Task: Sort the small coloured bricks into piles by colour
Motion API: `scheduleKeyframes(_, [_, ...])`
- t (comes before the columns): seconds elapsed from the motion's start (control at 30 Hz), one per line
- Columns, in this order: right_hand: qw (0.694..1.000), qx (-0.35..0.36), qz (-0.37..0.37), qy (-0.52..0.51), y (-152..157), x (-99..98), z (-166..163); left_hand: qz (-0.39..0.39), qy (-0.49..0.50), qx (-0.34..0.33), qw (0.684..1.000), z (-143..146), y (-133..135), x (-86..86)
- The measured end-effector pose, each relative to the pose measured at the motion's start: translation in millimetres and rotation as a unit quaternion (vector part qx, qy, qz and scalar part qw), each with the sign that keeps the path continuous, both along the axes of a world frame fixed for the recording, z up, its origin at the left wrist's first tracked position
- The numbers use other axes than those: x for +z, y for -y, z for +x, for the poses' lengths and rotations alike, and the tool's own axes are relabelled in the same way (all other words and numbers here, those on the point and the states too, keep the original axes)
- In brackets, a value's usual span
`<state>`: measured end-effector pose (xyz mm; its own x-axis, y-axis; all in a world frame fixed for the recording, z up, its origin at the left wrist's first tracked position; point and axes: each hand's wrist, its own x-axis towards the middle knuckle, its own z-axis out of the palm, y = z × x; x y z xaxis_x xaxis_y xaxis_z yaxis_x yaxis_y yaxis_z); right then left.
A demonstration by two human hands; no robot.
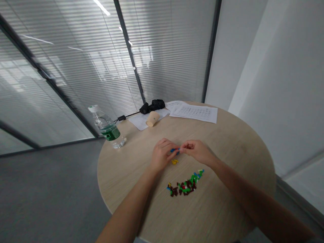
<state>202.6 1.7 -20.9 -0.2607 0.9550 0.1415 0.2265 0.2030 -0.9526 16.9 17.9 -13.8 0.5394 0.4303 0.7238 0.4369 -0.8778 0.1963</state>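
Note:
My left hand (pixel 162 153) is closed on small blue building bricks (pixel 174 150) over the middle of the table. My right hand (pixel 196 150) meets it from the right, thumb and fingers pinched at the bricks' right end; what exactly lies in that pinch is too small to make out. Just below the left fingertips lies a little heap of yellow bricks (pixel 174 162). Nearer to me, a curved pile of loose bricks (pixel 186 187), mostly brown and green with some red, blue and yellow, is spread on the wood.
The round wooden table (pixel 235 145) carries a clear plastic bottle (pixel 111 132) at its left edge. Toward the back lie a paper cup (pixel 152 119) on its side, a black folded umbrella (pixel 153 106) and printed sheets (pixel 194 112). A glass partition with blinds (pixel 174 50) stands behind.

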Motion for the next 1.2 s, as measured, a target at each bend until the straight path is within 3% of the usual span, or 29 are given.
scheduleKeyframes(0.33, [0.999,-0.009,-0.035,0.036,-0.9,-0.3,-0.2,-0.033,-0.03,0.036,0.998,-1.0,1.4,-0.4])
scheduleKeyframes(0.6, [0.996,-0.077,0.003,0.045,-4.8,0.6,7.4,-0.083,-0.121,0.193,0.97,-8.9,-11.6,-11.6])
scheduleKeyframes(0.8, [0.995,-0.084,0.014,0.058,-6.0,0.6,11.0,-0.098,-0.154,0.227,0.957,-7.4,-13.0,-13.5])
scheduleKeyframes(1.2, [0.976,0.067,-0.009,0.206,-4.0,4.2,28.4,-0.092,-0.158,0.211,0.96,-7.5,-14.8,-17.7])
